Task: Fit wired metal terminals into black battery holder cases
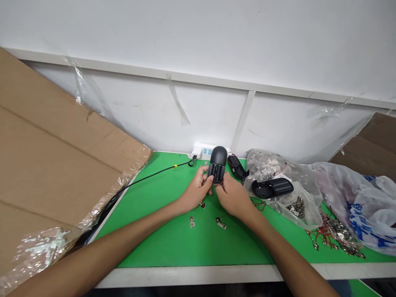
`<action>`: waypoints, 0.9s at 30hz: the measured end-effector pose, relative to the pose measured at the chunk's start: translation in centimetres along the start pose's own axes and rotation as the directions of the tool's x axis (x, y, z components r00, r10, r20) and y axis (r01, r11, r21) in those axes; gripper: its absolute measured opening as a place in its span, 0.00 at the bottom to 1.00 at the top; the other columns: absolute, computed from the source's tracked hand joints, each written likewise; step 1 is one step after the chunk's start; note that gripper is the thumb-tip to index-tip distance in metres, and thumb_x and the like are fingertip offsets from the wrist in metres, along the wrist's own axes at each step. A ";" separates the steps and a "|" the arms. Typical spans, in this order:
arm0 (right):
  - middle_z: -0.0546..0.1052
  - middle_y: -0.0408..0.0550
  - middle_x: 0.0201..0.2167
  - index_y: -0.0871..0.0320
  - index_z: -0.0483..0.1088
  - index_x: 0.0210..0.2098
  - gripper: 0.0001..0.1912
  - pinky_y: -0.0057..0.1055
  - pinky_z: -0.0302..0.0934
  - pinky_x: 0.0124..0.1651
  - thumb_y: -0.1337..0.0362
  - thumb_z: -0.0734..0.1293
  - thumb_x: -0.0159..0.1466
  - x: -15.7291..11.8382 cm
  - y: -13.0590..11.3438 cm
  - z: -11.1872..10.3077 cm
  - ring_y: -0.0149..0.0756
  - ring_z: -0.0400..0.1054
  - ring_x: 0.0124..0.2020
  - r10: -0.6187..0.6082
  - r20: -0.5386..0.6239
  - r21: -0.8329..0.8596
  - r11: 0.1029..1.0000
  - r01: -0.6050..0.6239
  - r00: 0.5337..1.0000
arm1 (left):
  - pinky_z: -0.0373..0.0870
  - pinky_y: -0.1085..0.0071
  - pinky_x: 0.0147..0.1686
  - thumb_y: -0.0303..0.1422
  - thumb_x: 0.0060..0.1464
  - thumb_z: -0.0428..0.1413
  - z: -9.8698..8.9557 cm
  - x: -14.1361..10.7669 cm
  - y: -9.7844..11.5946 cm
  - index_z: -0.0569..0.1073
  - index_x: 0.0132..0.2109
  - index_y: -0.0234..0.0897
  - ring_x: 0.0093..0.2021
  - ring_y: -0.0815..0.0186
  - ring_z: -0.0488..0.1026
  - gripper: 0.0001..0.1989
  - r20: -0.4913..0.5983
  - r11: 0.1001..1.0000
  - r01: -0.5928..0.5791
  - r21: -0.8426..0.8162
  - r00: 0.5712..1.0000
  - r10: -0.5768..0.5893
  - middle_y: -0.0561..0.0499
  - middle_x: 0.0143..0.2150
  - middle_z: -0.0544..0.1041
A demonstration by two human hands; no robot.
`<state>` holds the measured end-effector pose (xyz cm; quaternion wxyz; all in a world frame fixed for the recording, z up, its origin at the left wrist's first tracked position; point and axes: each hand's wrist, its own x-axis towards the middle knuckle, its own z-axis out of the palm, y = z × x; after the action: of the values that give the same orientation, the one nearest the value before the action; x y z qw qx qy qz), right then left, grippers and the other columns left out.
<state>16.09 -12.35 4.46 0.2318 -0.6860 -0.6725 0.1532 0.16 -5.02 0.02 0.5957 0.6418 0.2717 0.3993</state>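
A black plastic battery housing (218,156), rounded at its far end and with open battery slots facing me, is held just above the green mat (154,243). My left hand (199,186) grips its left edge, the thumb lying near the slots. At the lower right corner my right hand (232,193) is closed with its fingertips pressed to the housing; whether a small part is pinched there is hidden. Metal battery contacts (192,222) lie loose on the mat below the hands, and a contact with a spring (221,223) lies nearer my right wrist.
Behind the hands stands a white power strip (206,151) with a black cable (154,177). A second black housing (237,167) and a third housing (272,188) lie to the right, by a clear bag (305,214) of metal parts. Red-wired contacts (337,233) are heaped beyond. Cardboard (62,156) leans left.
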 end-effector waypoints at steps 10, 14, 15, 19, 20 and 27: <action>0.78 0.56 0.40 0.53 0.61 0.42 0.07 0.39 0.59 0.36 0.56 0.58 0.72 0.1 0.4 0.4 0.53 0.75 0.38 -0.001 -0.020 -0.002 1.000 0.001 1.000 | 0.65 0.72 0.31 0.53 0.68 0.58 0.0 -0.3 0.0 0.64 0.61 0.41 0.28 0.70 0.71 0.26 0.003 1.000 -0.015 0.027 1.000 0.014 0.54 0.37 0.78; 0.78 0.56 0.39 0.53 0.61 0.42 0.07 0.39 0.60 0.37 0.56 0.59 0.71 0.2 0.4 0.5 0.53 0.75 0.38 0.003 -0.015 0.005 1.000 -0.003 1.000 | 0.66 0.72 0.32 0.52 0.69 0.57 0.1 -0.3 -0.1 0.63 0.61 0.41 0.28 0.70 0.71 0.25 0.007 0.999 -0.016 0.038 1.000 0.016 0.54 0.37 0.77; 0.78 0.56 0.40 0.53 0.61 0.43 0.08 0.39 0.60 0.37 0.56 0.59 0.72 0.2 0.4 0.4 0.54 0.75 0.38 0.005 -0.012 0.006 1.000 -0.005 1.000 | 0.67 0.71 0.32 0.52 0.69 0.57 0.1 -0.3 -0.1 0.63 0.61 0.41 0.28 0.70 0.71 0.25 0.007 0.999 -0.018 0.039 1.000 0.018 0.54 0.37 0.77; 0.79 0.57 0.40 0.53 0.61 0.43 0.07 0.39 0.58 0.37 0.57 0.58 0.72 0.0 0.2 0.3 0.53 0.75 0.38 0.012 -0.011 0.003 1.000 -0.012 1.000 | 0.67 0.71 0.32 0.52 0.69 0.57 0.1 -0.3 -0.2 0.63 0.61 0.41 0.28 0.69 0.71 0.25 0.007 0.999 -0.018 0.038 1.000 0.017 0.54 0.37 0.77; 0.78 0.56 0.40 0.53 0.61 0.42 0.07 0.39 0.58 0.36 0.57 0.58 0.72 0.0 0.1 0.3 0.53 0.75 0.38 0.012 -0.012 0.006 1.000 -0.012 1.000 | 0.67 0.71 0.32 0.52 0.69 0.56 0.1 -0.3 -0.2 0.63 0.61 0.41 0.28 0.69 0.71 0.25 0.009 0.999 -0.016 0.039 1.000 0.016 0.54 0.37 0.77; 0.79 0.53 0.38 0.51 0.60 0.41 0.06 0.38 0.56 0.36 0.57 0.58 0.72 0.1 0.4 0.6 0.52 0.74 0.38 0.006 -0.038 0.089 0.996 -0.002 0.999 | 0.67 0.71 0.32 0.52 0.69 0.56 0.1 -0.3 -0.1 0.63 0.61 0.41 0.28 0.70 0.71 0.25 0.007 0.998 -0.015 0.053 1.000 0.014 0.54 0.38 0.78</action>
<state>16.15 -12.17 3.74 0.2746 -0.6792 -0.6590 0.1700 0.09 -5.32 -0.15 0.5763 0.6607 0.2757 0.3942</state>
